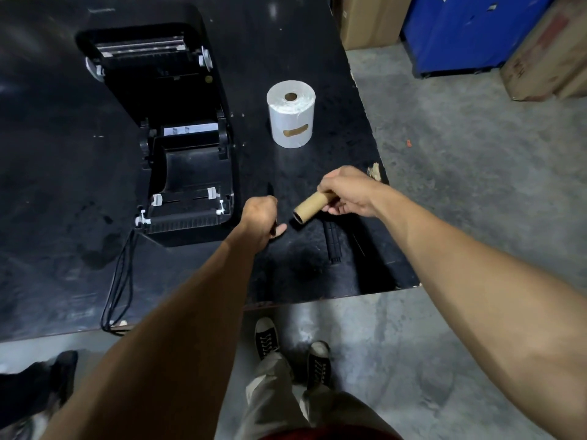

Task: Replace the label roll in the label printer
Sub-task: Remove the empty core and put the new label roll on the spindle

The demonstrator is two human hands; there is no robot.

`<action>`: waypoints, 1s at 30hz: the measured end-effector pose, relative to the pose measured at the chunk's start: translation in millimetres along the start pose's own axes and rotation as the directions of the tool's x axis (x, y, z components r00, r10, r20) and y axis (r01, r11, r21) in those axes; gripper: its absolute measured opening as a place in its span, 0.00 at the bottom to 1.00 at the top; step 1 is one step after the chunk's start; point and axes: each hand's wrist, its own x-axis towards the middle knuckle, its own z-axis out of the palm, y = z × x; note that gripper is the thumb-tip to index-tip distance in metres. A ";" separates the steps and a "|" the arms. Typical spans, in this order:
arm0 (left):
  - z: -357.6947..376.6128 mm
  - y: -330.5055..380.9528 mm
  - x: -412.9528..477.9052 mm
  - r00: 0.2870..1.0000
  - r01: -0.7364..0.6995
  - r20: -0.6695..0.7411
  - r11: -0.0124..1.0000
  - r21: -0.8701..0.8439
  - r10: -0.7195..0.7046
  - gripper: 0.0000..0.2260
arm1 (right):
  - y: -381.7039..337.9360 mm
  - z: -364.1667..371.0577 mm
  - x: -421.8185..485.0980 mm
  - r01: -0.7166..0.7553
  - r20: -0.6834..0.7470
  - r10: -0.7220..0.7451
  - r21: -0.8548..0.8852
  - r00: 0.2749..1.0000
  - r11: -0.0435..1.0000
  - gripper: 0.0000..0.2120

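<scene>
The right hand (344, 193) pinches a cardboard tube (313, 206) pointing toward 8 o'clock; at its 9 o'clock, the left hand (260, 217) fists a black rod (271, 191).

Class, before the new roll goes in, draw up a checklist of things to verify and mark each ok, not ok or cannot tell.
1. Printer lid open: ok.
2. Roll bay free of old roll: ok.
3. Empty cardboard core out, held in right hand: ok.
4. New label roll within reach, upright on table: ok.
5. Left hand free: not ok, grips a dark object.
6. New roll's tape tab removed: not ok.
</scene>
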 end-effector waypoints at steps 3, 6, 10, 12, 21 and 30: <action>-2.8 -9.6 6.6 0.993 -0.090 -0.028 0.912 0.400 0.110 0.10 | -0.6 9.4 5.2 0.054 0.113 -0.020 -0.302 0.993 0.952 0.08; -6.3 -15.3 9.3 0.970 0.022 -0.208 0.807 0.590 0.125 0.19 | -1.2 21.1 14.4 0.124 0.129 -0.063 -0.550 0.990 0.826 0.19; -7.5 -21.3 10.7 0.966 0.034 -0.222 0.781 0.623 0.135 0.24 | 2.6 35.9 22.6 0.004 -0.045 -0.040 -0.617 0.998 0.787 0.19; -7.8 -23.2 9.4 0.967 -0.015 -0.187 0.772 0.636 0.173 0.23 | 6.9 40.2 25.5 -0.016 -0.087 -0.047 -0.613 0.995 0.790 0.19; -8.8 -23.0 3.7 0.953 -0.189 0.001 0.589 0.786 0.304 0.18 | 9.4 43.9 27.4 -0.002 -0.101 -0.074 -0.608 0.992 0.794 0.22; -13.5 -22.8 4.4 0.958 -0.189 -0.001 0.633 0.750 0.286 0.17 | 8.9 39.4 24.0 -0.004 -0.114 -0.072 -0.557 0.991 0.831 0.21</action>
